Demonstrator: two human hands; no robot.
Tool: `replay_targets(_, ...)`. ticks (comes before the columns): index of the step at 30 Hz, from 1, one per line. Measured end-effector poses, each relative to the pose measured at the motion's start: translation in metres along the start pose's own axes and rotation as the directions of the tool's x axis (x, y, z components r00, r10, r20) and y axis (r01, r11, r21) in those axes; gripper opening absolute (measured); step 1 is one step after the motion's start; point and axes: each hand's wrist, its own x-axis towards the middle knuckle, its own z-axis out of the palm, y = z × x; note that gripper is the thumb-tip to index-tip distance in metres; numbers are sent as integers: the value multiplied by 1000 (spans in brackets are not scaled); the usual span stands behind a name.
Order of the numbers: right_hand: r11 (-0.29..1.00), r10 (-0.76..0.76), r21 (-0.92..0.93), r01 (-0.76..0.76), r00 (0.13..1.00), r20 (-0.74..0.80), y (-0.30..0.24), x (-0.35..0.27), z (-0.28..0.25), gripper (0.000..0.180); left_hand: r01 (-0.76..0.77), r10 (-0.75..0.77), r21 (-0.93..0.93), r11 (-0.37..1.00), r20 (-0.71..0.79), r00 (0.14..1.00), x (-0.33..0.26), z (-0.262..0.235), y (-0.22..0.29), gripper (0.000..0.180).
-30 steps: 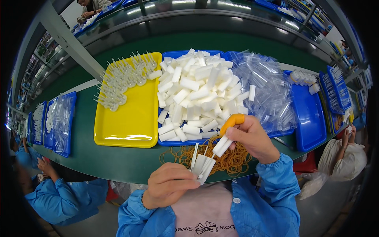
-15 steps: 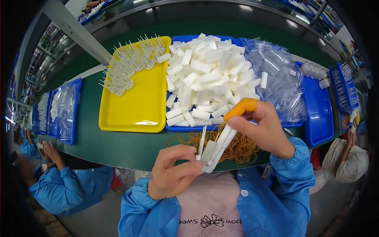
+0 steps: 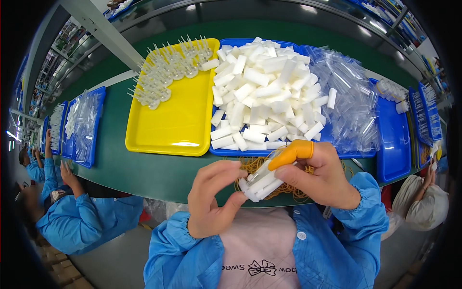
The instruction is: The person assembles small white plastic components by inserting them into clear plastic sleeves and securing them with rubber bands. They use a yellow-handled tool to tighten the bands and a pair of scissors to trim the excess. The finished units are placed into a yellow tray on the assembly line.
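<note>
Both hands have drawn closer together since half a second ago, and the loose white sticks that fanned out between them now sit squared into one bundle (image 3: 260, 182). Left hand (image 3: 211, 200) curls its grip around the bundle's near end, thumb beneath; right hand (image 3: 320, 176) pinches the far side, its forefinger in an orange cot (image 3: 291, 153) (a rubber band may be going on, though I cannot make one out). Held just above the near worktop (image 3: 144, 168) edge, the bundle hangs over the pile of bands (image 3: 288, 190). Beyond lie the blue tray (image 3: 385, 144) of white pieces and the yellow tray (image 3: 178, 120).
</note>
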Motion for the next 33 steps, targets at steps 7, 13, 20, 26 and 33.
replay_targets(7, 862, -293, -443, 248, 956, -34, 0, -3, 2, 13, 381, -287, -586, 715, 251, 925, -2, 9, -13, 25)
replay_targets(13, 875, -285, -449, 183, 943, -170, 3, -1, -28, 22, 362, -294, -608, 706, 213, 932, 2, 11, -16, 22)
replay_targets(20, 752, -80, -648, -122, 959, -273, 50, -34, -52, 23, 400, -445, -659, 637, 109, 889, 4, 9, -25, 26)
replay_targets(26, 655, -87, -728, -203, 937, -339, 81, -52, -41, 22, 384, -409, -647, 658, 121, 905, 2, 12, -30, 25)
replay_targets(33, 974, 7, -202, -107, 898, -440, 52, -51, -47, 28, 329, -243, -512, 793, 229, 943, 3, 11, -20, 19)
